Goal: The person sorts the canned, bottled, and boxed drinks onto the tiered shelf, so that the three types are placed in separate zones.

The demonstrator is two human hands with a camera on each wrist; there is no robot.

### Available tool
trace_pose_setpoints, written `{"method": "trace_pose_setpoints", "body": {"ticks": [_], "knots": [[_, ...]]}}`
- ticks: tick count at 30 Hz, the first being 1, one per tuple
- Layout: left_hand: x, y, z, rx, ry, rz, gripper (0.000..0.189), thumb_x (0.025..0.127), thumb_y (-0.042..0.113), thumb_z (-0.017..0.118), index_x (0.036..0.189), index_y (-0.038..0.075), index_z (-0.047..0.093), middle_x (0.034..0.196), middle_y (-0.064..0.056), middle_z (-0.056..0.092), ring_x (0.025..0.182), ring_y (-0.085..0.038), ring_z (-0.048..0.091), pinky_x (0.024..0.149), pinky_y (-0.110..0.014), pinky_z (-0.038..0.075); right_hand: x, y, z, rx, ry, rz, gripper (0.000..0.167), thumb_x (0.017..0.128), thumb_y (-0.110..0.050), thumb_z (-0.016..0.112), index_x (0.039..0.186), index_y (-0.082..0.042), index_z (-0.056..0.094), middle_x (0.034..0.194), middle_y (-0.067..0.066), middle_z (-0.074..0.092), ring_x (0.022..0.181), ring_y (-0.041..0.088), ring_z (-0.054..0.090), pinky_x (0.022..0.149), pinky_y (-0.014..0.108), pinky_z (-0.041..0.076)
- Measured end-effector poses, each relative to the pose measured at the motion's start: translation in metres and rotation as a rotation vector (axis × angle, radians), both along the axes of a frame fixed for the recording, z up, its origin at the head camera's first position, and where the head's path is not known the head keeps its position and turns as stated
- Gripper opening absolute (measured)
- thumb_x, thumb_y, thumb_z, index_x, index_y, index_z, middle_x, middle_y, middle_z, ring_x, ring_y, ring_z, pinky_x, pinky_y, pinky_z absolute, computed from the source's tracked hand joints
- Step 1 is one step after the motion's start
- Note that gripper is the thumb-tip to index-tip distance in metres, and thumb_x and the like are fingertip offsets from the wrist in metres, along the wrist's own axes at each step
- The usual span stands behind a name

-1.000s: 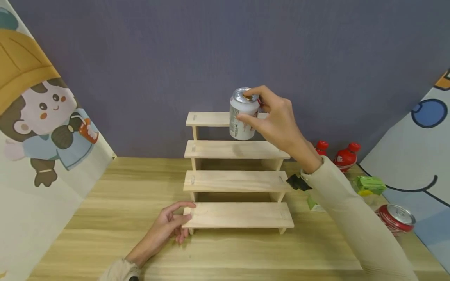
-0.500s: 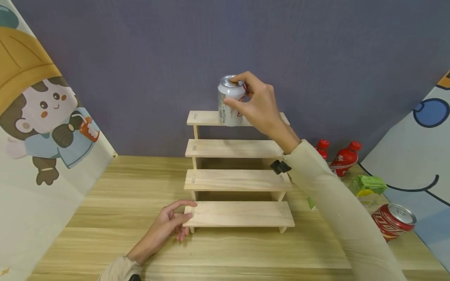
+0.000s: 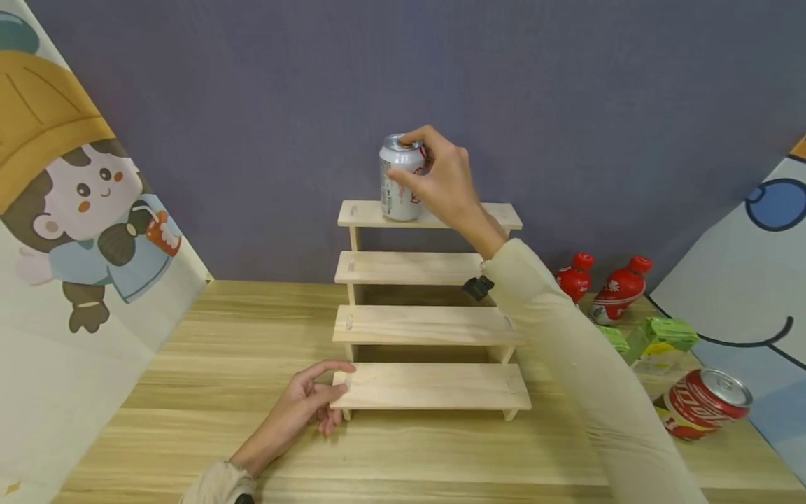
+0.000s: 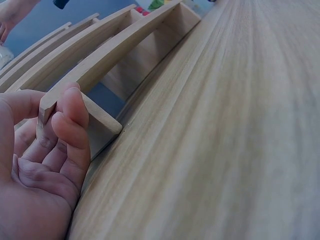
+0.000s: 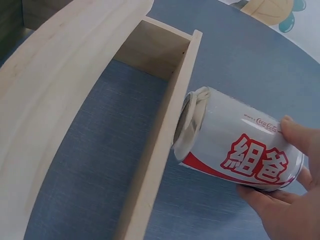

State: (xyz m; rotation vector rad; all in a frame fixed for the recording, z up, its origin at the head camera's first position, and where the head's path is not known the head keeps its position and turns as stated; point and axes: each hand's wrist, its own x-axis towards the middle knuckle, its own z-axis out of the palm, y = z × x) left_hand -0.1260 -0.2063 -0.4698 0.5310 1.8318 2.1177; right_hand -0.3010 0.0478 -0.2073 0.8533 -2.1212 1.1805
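A white and silver soda can (image 3: 397, 189) with red lettering stands over the left half of the top step of a wooden tiered shelf (image 3: 434, 325). My right hand (image 3: 443, 178) grips it near its top, thumb on the near side and a finger over the lid. In the right wrist view the can (image 5: 240, 140) has a dented bottom rim right at the top board's edge. My left hand (image 3: 308, 399) pinches the left end of the lowest step, thumb above. Seen from the left wrist, the left hand's fingers (image 4: 70, 120) curl round that board's corner.
To the right on the wooden table (image 3: 252, 350) stand two red bottles (image 3: 620, 290), green cartons (image 3: 661, 343) and a red soda can (image 3: 702, 402), partly behind the right sleeve (image 3: 567, 350). A dark wall (image 3: 271, 140) rises behind the shelf.
My right hand has carried the white can left and back, from in front of the upper steps to the top step. The left hand keeps its hold on the lowest step.
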Motion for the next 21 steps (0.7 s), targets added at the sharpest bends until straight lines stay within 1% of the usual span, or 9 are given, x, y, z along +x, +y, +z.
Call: {"method": "trace_pose_setpoints", "body": {"ticks": [5, 12, 17, 21], "knots": [[0.001, 0.002, 0.0, -0.001, -0.004, 0.001, 0.041, 0.103, 0.01, 0.053, 0.142, -0.002, 0.045, 0.064, -0.004, 0.069, 0.051, -0.01, 0.062, 0.047, -0.02, 0.05, -0.006, -0.003, -0.002, -0.008, -0.029, -0.019, 0.043, 0.083, -0.02, 0.083, 0.12, -0.007, 0.063, 0.112, 0.007, 0.07, 0.09, 0.008, 0.065, 0.07, 0.024, 0.056], [0.002, 0.001, 0.001, -0.011, -0.012, 0.001, 0.042, 0.103, 0.012, 0.053, 0.142, -0.002, 0.044, 0.064, -0.004, 0.069, 0.051, -0.011, 0.062, 0.047, -0.02, 0.05, -0.011, -0.004, -0.005, -0.019, -0.058, -0.03, 0.044, 0.085, -0.023, 0.081, 0.122, -0.01, 0.061, 0.12, 0.004, 0.068, 0.098, 0.009, 0.065, 0.075, 0.025, 0.056], [0.002, 0.0, 0.002, -0.012, -0.015, -0.004, 0.042, 0.104, 0.012, 0.052, 0.143, -0.001, 0.044, 0.065, -0.004, 0.07, 0.052, -0.011, 0.062, 0.048, -0.02, 0.05, -0.012, -0.005, -0.01, -0.003, -0.048, -0.05, 0.046, 0.087, -0.028, 0.08, 0.125, -0.013, 0.059, 0.123, 0.002, 0.067, 0.1, 0.01, 0.065, 0.074, 0.026, 0.056], [0.002, 0.0, 0.002, -0.017, -0.011, 0.002, 0.042, 0.104, 0.012, 0.053, 0.143, -0.001, 0.044, 0.065, -0.004, 0.07, 0.052, -0.011, 0.061, 0.048, -0.02, 0.05, -0.012, -0.008, -0.014, -0.009, -0.044, -0.054, 0.048, 0.088, -0.03, 0.078, 0.129, -0.015, 0.057, 0.124, 0.002, 0.066, 0.1, 0.011, 0.064, 0.075, 0.027, 0.055]]}}
